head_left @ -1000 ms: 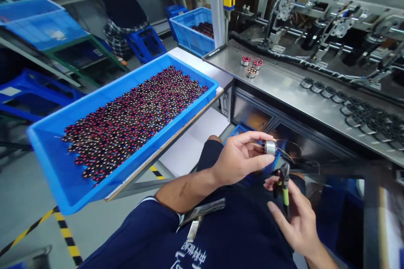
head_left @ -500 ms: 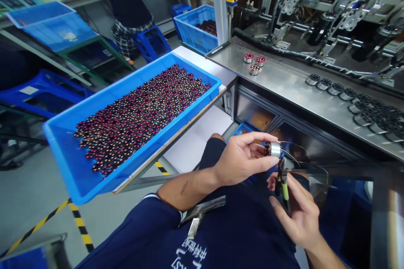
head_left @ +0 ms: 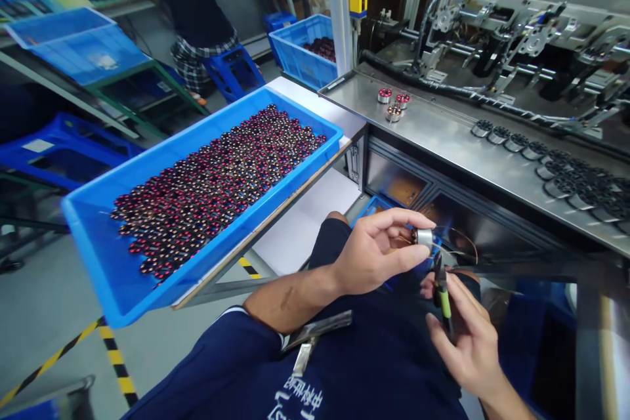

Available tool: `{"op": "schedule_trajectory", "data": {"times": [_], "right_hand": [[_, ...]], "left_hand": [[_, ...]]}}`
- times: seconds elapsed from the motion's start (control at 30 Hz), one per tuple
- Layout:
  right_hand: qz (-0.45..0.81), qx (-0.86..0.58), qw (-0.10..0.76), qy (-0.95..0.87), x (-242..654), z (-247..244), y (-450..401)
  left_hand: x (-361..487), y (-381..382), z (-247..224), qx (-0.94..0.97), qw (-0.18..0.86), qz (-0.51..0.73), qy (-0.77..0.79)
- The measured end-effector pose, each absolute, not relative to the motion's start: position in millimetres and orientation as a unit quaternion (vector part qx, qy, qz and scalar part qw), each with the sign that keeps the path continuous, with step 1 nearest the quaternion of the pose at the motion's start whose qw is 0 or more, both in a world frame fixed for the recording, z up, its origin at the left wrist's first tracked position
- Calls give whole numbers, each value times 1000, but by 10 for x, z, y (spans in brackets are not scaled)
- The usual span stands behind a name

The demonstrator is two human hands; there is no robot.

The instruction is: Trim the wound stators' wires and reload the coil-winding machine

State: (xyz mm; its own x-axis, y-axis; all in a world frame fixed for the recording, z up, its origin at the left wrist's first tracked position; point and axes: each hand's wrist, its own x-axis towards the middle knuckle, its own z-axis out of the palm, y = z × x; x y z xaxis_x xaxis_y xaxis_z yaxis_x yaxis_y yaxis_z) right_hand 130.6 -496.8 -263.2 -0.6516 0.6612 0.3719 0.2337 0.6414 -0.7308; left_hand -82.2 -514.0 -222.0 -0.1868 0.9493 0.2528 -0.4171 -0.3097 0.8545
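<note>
Between the thumb and fingers of my left hand (head_left: pixel 377 251) is a small silver motor part (head_left: pixel 424 237) with thin copper wires trailing off to its right. My right hand (head_left: pixel 467 328) is closed round cutting pliers (head_left: pixel 443 295) with green and black handles. The dark jaws of the pliers point up, just below the part and close to its wires. Whether the jaws touch a wire is too small to tell. To the left, a blue tray (head_left: pixel 111 292) holds many small wound cores (head_left: pixel 221 177) in red, copper and black.
Three wound parts (head_left: pixel 394 113) stand on the metal bench (head_left: pixel 438 125), with a row of dark-topped parts (head_left: pixel 516 142) further right. Machinery (head_left: pixel 531 39) lines the bench's back. A person (head_left: pixel 189 0) is at the upper left near blue bins (head_left: pixel 305 46).
The pliers and my right hand have shifted slightly right, and the wires hang differently. The motor part has moved slightly left in my left hand. The view has shifted a little.
</note>
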Motion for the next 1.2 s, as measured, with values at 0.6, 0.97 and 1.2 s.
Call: {"op": "schedule_trajectory", "data": {"times": [0.6, 0.97, 1.2], "right_hand": [[331, -217, 359, -845, 1238, -2547, -4944], [340, -246, 357, -835, 1236, -2592, -4950], [342, -239, 364, -833, 1223, -2554, -4957]], "left_hand": [[-807, -5205, -2203, 482, 399, 692, 359], [-789, -5233, -2187, 510, 371, 690, 355], [-788, -5251, -2159, 530, 374, 672, 357]]}}
